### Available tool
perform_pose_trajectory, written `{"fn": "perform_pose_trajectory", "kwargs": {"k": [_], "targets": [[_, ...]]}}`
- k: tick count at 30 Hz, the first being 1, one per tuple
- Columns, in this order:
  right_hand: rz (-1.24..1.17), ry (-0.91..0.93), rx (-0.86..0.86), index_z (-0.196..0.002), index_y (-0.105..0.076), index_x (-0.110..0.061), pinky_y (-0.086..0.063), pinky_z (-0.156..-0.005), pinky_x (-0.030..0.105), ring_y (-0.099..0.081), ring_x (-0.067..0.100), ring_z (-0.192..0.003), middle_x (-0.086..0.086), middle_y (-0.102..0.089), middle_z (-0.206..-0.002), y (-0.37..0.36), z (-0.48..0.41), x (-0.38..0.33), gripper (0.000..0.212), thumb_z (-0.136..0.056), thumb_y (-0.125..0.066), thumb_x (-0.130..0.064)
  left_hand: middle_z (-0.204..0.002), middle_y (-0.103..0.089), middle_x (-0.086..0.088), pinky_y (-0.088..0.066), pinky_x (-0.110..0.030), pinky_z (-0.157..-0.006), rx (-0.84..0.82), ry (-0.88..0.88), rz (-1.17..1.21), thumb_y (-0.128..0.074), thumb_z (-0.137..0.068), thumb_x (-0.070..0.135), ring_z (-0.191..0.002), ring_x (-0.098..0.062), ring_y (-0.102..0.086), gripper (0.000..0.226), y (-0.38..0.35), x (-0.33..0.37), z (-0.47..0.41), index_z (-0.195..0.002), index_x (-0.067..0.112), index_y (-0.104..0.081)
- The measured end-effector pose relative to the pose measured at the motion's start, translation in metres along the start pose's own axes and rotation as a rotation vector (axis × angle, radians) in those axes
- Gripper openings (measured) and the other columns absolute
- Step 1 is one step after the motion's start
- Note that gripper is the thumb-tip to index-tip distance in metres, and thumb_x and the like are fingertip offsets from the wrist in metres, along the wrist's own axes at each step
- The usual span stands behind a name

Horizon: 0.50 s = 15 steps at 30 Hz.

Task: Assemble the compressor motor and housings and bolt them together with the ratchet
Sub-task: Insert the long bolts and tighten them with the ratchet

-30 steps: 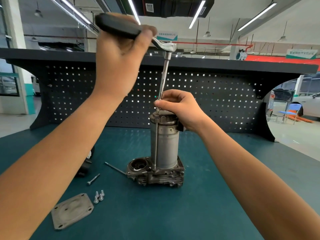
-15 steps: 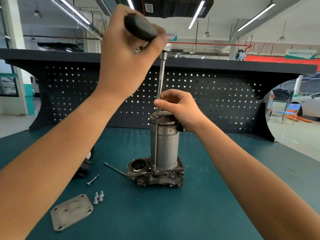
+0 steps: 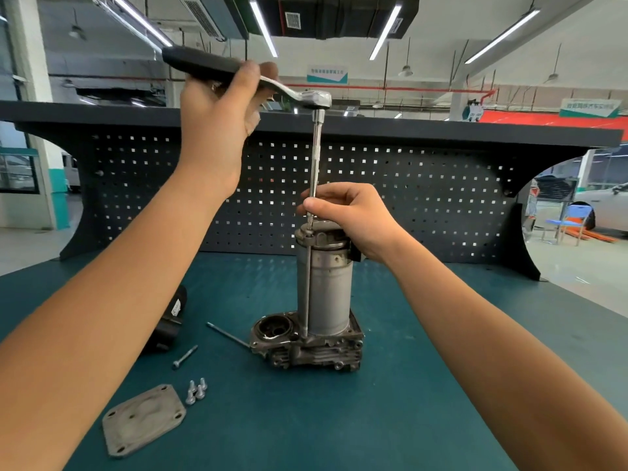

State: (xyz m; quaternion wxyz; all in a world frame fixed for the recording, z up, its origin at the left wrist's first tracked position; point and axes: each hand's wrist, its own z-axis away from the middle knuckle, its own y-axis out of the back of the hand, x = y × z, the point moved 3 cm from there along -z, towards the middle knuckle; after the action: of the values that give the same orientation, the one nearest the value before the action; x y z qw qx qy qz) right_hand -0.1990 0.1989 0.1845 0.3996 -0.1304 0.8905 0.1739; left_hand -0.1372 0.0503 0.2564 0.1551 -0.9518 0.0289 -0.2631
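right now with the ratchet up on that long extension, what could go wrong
The extension bar is long, so a sideways pull from the left hand on the ratchet could cock it off the bolt head, nipping the fingers of the right hand pinched there. The motor housing stands tall and unclamped on the mat, so it may tip.

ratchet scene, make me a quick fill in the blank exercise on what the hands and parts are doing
1. The left hand grips the ratchet by its ____ handle.
2. The right hand pinches the extension bar just above the motor housing, which stands ____ on the compressor base.
3. A loose bolt lies on the table to the ____ of that base.
Missing words: black; upright; left.
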Motion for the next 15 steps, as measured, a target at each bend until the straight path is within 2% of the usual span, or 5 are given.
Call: {"fn": "perform_pose_trajectory", "kwargs": {"k": [3, 5, 8, 12, 15], "targets": [[0.008, 0.023, 0.099, -0.059, -0.070, -0.020, -0.051, -0.059, 0.014, -0.066, 0.003, -0.062, -0.008, -0.070, -0.063, 0.001, -0.002, 0.002, 0.023, -0.074, -0.076, -0.004, -0.089, -0.069, 0.010, -0.051, -0.026, -0.087, -0.086, -0.196, -0.079, -0.054, -0.092, 0.009, -0.099, -0.011, -0.066, 0.009, -0.008, 0.008, 0.006, -0.092, 0.014, -0.047], [0.030, 0.033, 0.135, -0.062, -0.067, -0.019, -0.052, -0.062, 0.015, -0.064, 0.005, -0.062, -0.006, -0.069, -0.062, 0.001, -0.002, 0.002, 0.018, -0.071, -0.080, -0.010, -0.089, -0.070, 0.008, -0.050, -0.024, -0.083, -0.149, -0.205, -0.042, -0.054, -0.091, 0.008, -0.099, -0.014, -0.067, 0.009, -0.012, 0.010, 0.007, -0.094, 0.013, -0.047], [0.029, 0.029, 0.074, -0.071, -0.072, -0.022, -0.054, -0.064, 0.019, -0.066, 0.004, -0.072, -0.006, -0.072, -0.072, 0.001, -0.002, 0.001, 0.010, -0.079, -0.073, -0.016, -0.093, -0.070, 0.001, -0.049, -0.028, -0.074, -0.114, 0.006, 0.133, -0.047, -0.096, 0.012, -0.099, -0.019, -0.067, 0.004, -0.005, -0.001, -0.004, -0.092, 0.013, -0.048], [-0.091, -0.048, -0.053, -0.097, -0.067, -0.019, -0.052, -0.063, 0.016, -0.067, 0.001, -0.084, -0.007, -0.074, -0.084, 0.001, -0.002, 0.003, 0.017, -0.089, -0.059, -0.006, -0.092, -0.070, 0.005, -0.042, -0.038, -0.086, 0.005, 0.289, 0.208, -0.041, -0.099, 0.019, -0.097, -0.011, -0.066, 0.018, 0.015, -0.022, -0.018, -0.087, 0.018, -0.055], [-0.067, -0.037, -0.048, -0.095, -0.066, -0.016, -0.053, -0.062, 0.017, -0.069, 0.002, -0.078, -0.006, -0.074, -0.078, 0.001, -0.003, 0.003, 0.017, -0.087, -0.061, -0.002, -0.092, -0.069, 0.005, -0.039, -0.042, -0.091, 0.035, 0.341, 0.267, -0.042, -0.098, 0.019, -0.097, -0.010, -0.066, 0.018, 0.020, -0.026, -0.019, -0.088, 0.017, -0.057]]}}
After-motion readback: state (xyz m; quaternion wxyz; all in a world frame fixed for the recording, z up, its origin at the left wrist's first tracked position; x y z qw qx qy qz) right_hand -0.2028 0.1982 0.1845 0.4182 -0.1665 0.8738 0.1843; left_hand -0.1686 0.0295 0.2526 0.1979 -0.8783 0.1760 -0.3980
